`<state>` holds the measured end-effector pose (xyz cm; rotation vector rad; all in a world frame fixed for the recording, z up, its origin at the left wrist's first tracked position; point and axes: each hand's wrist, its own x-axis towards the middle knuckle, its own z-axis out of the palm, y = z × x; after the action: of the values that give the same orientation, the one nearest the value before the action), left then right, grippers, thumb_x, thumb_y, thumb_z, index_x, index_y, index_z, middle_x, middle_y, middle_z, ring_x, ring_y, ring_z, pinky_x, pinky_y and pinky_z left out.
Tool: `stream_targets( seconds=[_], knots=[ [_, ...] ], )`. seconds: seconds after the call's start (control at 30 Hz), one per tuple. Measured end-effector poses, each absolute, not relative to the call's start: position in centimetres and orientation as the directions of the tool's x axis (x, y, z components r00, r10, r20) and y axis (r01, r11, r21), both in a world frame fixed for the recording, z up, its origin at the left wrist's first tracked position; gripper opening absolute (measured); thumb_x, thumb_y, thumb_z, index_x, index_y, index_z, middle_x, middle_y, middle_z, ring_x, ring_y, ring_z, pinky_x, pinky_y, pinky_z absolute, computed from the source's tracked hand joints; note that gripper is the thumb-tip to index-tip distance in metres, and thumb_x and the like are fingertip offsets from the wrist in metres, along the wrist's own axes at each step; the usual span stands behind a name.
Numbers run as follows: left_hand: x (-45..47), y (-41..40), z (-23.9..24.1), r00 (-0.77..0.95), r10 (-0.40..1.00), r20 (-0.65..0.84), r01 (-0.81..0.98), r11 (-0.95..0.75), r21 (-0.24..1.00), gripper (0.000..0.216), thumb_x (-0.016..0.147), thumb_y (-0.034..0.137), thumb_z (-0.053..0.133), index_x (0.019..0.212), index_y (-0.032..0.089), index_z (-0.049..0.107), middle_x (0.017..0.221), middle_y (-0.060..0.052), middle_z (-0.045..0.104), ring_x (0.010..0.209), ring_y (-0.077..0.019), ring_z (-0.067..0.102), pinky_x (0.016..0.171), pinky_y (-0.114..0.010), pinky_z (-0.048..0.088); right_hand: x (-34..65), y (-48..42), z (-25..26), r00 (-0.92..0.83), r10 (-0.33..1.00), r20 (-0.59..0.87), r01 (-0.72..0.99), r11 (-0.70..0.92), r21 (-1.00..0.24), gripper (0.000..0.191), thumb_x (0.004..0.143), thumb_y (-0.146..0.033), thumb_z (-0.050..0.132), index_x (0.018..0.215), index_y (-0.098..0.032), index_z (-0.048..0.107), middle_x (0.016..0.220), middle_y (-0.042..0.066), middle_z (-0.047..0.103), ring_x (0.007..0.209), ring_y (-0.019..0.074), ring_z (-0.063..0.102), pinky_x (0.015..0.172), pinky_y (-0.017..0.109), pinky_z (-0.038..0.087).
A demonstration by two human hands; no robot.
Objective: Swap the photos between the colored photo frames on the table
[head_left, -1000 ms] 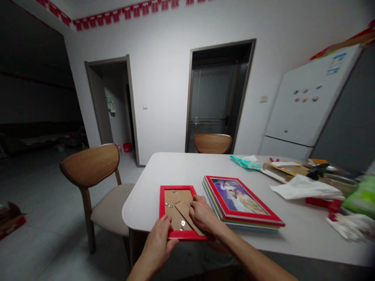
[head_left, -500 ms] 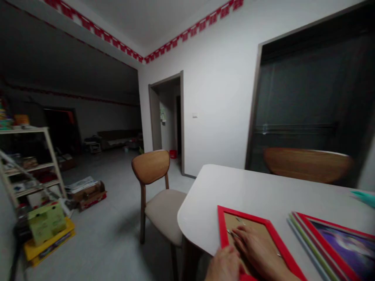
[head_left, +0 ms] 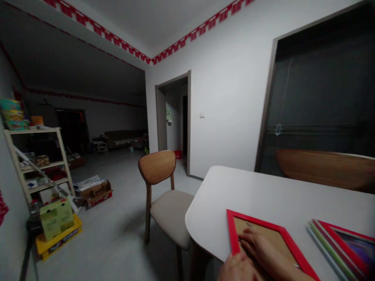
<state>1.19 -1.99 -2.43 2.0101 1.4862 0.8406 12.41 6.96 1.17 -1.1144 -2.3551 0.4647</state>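
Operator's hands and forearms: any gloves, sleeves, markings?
Left hand: no glove visible; cut off by the bottom edge, so its wrist and forearm are out of frame. Right hand: bare, no glove; no sleeve, watch or cable on the visible stretch of right forearm. Too blurred to judge small markings.

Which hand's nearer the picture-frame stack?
Right: right hand over the brown backing of the red picture frame, left of the picture-frame stack; left hand at that frame's left edge, farther away.
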Motion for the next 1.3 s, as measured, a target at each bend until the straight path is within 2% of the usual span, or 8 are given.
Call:
stream_targets(
  seconds=[0.1, 0.3, 0.6, 0.83, 1.0, 1.1, 1.2, 1.3],
  knots=[
    [0.7, -3.9, -0.9, 0.215, 0.960, 0.181, 0.700, -0.280, 0.657, 0.066, 0.058, 0.023, 0.065, 0.117, 0.007, 0.042, 0.124, -0.018, 0.041, 0.117, -0.0302, 0.032, 0.099, -0.042, 0.025, 13.4, 7.8, 2.0, -0.358, 0.877, 0.320, 0.744, 0.475, -0.469, 0.031, 0.073, -0.031, 0.040, 0.087, -0.016, 0.063, 0.090, 0.010, 0.064, 0.081, 0.0190, 0.057, 0.070, 0.026, 0.041],
    [0.3, -5.2, 1.5, 0.272, 0.950, 0.151, 0.779, -0.309, 0.545, 0.057, 0.064, 0.017, 0.056, 0.118, 0.006, 0.041, 0.125, -0.017, 0.040, 0.118, -0.0260, 0.032, 0.100, -0.041, 0.026, 13.9, 10.4, 1.9, -0.140, 0.972, 0.189, 0.864, 0.214, -0.456, 0.019, 0.069, -0.028, 0.049, 0.072, -0.017, 0.065, 0.072, 0.005, 0.066, 0.066, 0.0140, 0.057, 0.055, 0.021, 0.034],
    [0.4, -5.4, 2.2, 0.262, 0.957, 0.124, 0.834, -0.290, 0.470, 0.057, 0.065, 0.017, 0.054, 0.118, 0.004, 0.040, 0.125, -0.017, 0.040, 0.118, -0.0250, 0.034, 0.099, -0.039, 0.029, 13.3, 12.3, 1.4, 0.046, 0.993, 0.112, 0.865, 0.017, -0.501, 0.036, 0.067, -0.045, 0.050, 0.066, -0.012, 0.063, 0.066, 0.011, 0.063, 0.052, 0.0139, 0.051, 0.044, 0.023, 0.025],
    [1.3, -5.0, 2.6, 0.322, 0.941, 0.105, 0.868, -0.338, 0.364, 0.052, 0.060, 0.023, 0.059, 0.109, 0.011, 0.049, 0.127, -0.014, 0.039, 0.120, -0.0266, 0.030, 0.101, -0.048, 0.018, 14.1, 11.4, 2.7, -0.025, 0.980, 0.197, 0.751, 0.148, -0.644, 0.034, 0.069, -0.043, 0.048, 0.065, -0.013, 0.063, 0.064, 0.009, 0.064, 0.054, 0.0129, 0.052, 0.049, 0.022, 0.033],
    [2.9, -3.2, 0.3, 0.401, 0.900, 0.172, 0.820, -0.437, 0.371, 0.056, 0.058, 0.017, 0.058, 0.113, 0.013, 0.046, 0.127, -0.013, 0.039, 0.119, -0.0264, 0.031, 0.099, -0.049, 0.021, 17.0, 8.6, 4.0, -0.077, 0.945, 0.316, 0.634, 0.291, -0.716, 0.035, 0.074, -0.038, 0.039, 0.081, -0.014, 0.063, 0.080, 0.008, 0.065, 0.072, 0.0148, 0.057, 0.066, 0.022, 0.040],
    [2.4, -2.8, 0.1, 0.387, 0.896, 0.220, 0.809, -0.444, 0.386, 0.058, 0.057, 0.007, 0.051, 0.114, 0.012, 0.044, 0.124, -0.013, 0.043, 0.117, -0.0253, 0.036, 0.099, -0.048, 0.022, 19.2, 6.4, 4.3, 0.064, 0.941, 0.332, 0.444, 0.271, -0.854, 0.036, 0.072, -0.040, 0.042, 0.088, -0.015, 0.061, 0.086, 0.008, 0.064, 0.078, 0.0164, 0.057, 0.068, 0.024, 0.041],
    [1.6, -3.2, 1.8, 0.326, 0.893, 0.311, 0.767, -0.442, 0.465, 0.055, 0.057, 0.006, 0.049, 0.112, 0.012, 0.045, 0.120, -0.014, 0.048, 0.112, -0.0261, 0.041, 0.096, -0.048, 0.027, 20.0, 3.9, 3.8, 0.265, 0.946, 0.185, 0.030, 0.184, -0.983, 0.039, 0.063, -0.045, 0.052, 0.088, -0.016, 0.061, 0.080, 0.006, 0.064, 0.072, 0.0174, 0.057, 0.061, 0.026, 0.043],
    [2.0, -4.2, 4.5, 0.188, 0.898, 0.397, 0.599, -0.425, 0.679, 0.045, 0.064, 0.013, 0.049, 0.109, 0.015, 0.046, 0.111, -0.013, 0.055, 0.102, -0.0239, 0.050, 0.089, -0.042, 0.038, 17.9, 1.4, 2.7, 0.159, 0.986, 0.042, -0.331, 0.093, -0.939, 0.043, 0.059, -0.048, 0.057, 0.089, -0.018, 0.060, 0.072, 0.004, 0.064, 0.066, 0.0168, 0.057, 0.059, 0.027, 0.044]
  ],
)
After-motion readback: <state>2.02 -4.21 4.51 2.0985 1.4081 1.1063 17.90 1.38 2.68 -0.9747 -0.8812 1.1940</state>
